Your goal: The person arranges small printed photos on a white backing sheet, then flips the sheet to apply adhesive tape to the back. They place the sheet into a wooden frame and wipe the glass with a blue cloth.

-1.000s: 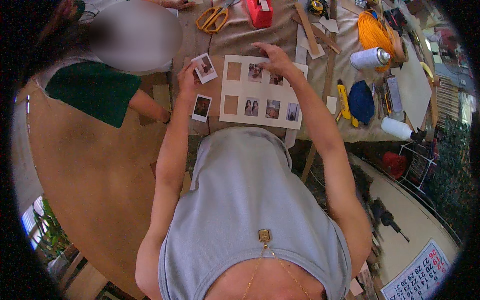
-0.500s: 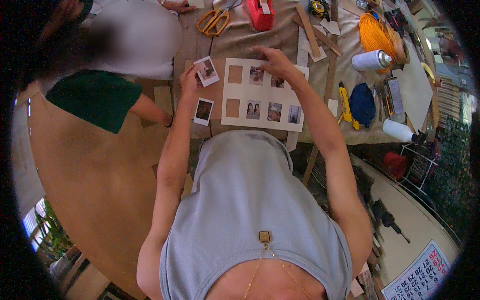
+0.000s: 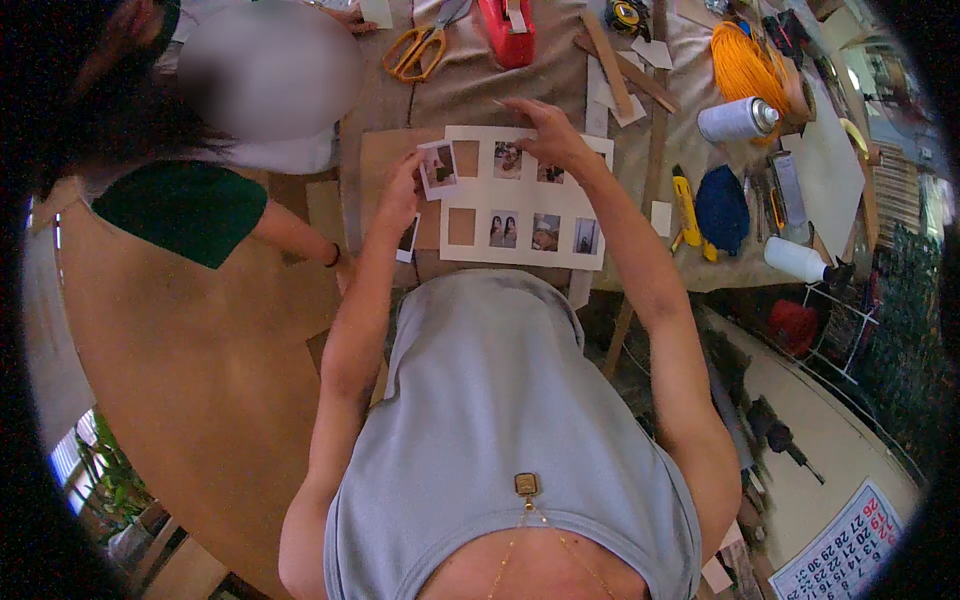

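My left hand point(image 3: 402, 187) pinches an instant photo point(image 3: 438, 172) by its left edge, at the upper left of a white photo mat point(image 3: 480, 193) with two rows of cut-out windows. The photo overlaps the mat's left edge, beside the top-left window. Both left-column windows show brown behind them; several others show pictures. Over the mat's top edge is my right hand point(image 3: 550, 135), its index finger and thumb apart with nothing visible between them. A second instant photo point(image 3: 408, 240) lies left of the mat, partly hidden by my left wrist.
Yellow-handled scissors point(image 3: 415, 53), a red tape dispenser point(image 3: 508, 35) and wood strips point(image 3: 608, 65) lie beyond the mat. To the right are orange cord point(image 3: 745, 60), a spray can point(image 3: 738, 120), a yellow cutter point(image 3: 685, 205) and a white bottle point(image 3: 795, 260). A co-worker's green sleeve point(image 3: 185, 210) is at left.
My left hand has carried the instant photo right and slightly down, onto the mat's left edge. Its wrist now covers part of the second photo. My right hand stays over the mat's top edge.
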The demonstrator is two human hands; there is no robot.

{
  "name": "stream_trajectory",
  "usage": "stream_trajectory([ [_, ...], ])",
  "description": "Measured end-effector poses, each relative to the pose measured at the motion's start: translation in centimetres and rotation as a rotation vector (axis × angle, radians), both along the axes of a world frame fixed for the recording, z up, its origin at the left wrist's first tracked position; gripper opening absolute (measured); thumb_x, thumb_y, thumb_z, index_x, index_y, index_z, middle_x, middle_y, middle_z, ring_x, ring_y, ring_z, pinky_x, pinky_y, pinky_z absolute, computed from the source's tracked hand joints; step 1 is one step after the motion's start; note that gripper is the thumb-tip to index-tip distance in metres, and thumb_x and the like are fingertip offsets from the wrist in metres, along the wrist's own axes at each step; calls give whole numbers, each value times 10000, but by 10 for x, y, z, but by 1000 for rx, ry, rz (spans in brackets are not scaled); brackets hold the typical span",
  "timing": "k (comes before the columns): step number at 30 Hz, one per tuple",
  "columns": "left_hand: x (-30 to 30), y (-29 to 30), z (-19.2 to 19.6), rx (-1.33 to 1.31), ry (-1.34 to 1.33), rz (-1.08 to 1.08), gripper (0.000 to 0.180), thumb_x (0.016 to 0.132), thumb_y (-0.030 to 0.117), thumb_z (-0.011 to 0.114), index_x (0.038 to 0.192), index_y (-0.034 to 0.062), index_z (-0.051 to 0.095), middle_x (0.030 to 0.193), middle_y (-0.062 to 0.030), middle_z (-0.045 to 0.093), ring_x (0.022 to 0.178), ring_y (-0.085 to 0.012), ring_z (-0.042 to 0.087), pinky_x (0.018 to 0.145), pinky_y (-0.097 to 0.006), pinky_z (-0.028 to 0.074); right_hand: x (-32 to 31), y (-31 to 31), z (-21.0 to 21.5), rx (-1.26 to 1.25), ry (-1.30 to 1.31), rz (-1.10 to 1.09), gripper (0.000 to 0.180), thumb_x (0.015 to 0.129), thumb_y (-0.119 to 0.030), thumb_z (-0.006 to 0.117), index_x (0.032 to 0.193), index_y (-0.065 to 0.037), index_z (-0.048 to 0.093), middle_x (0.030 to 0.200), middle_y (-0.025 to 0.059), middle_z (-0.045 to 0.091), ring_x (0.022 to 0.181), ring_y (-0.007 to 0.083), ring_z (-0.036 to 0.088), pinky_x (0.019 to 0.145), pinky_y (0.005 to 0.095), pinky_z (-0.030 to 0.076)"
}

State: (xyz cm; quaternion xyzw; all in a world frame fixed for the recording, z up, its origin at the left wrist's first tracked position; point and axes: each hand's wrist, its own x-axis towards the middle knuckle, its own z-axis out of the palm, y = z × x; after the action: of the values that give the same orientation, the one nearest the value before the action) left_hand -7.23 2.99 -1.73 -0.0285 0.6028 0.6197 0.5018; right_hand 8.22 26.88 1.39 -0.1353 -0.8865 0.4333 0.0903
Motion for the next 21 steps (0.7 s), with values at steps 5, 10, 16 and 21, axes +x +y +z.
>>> stream_trajectory([
  [5, 10, 5, 19, 37, -109, 5, 245, 946, 301, 498, 1047, 97, 590, 948, -27, 644, 837, -156, 619, 753, -327, 508, 5, 5, -2, 108, -55, -29, 710, 629, -29, 733, 1294, -143, 510, 1109, 150, 613, 1024, 306, 597, 895, 385, 488],
  [10, 22, 7, 23, -29, 25, -10, 258, 949, 317, 492, 1056, 104, 591, 944, -23, 648, 836, -149, 617, 760, -305, 495, 47, 8, 25, 383, -364, -378, 696, 622, -213, 797, 1265, -142, 539, 1108, 140, 612, 1037, 318, 579, 906, 412, 470],
  [16, 29, 9, 38, -11, -8, -32, 232, 951, 313, 490, 1018, 114, 590, 877, -7, 644, 796, -133, 603, 716, -304, 494, 79, 19, 9, 348, -245, -585, 684, 603, -272, 833, 1219, -114, 579, 1110, 154, 603, 1084, 317, 551, 902, 399, 465],
  [21, 22, 6, 24, -23, -38, -16, 288, 959, 361, 482, 1078, 120, 586, 974, -21, 638, 857, -161, 609, 756, -336, 492, 89, 24, 8, 302, -31, -662, 635, 633, -245, 822, 1204, -87, 593, 967, 131, 654, 920, 256, 623, 831, 352, 495],
])
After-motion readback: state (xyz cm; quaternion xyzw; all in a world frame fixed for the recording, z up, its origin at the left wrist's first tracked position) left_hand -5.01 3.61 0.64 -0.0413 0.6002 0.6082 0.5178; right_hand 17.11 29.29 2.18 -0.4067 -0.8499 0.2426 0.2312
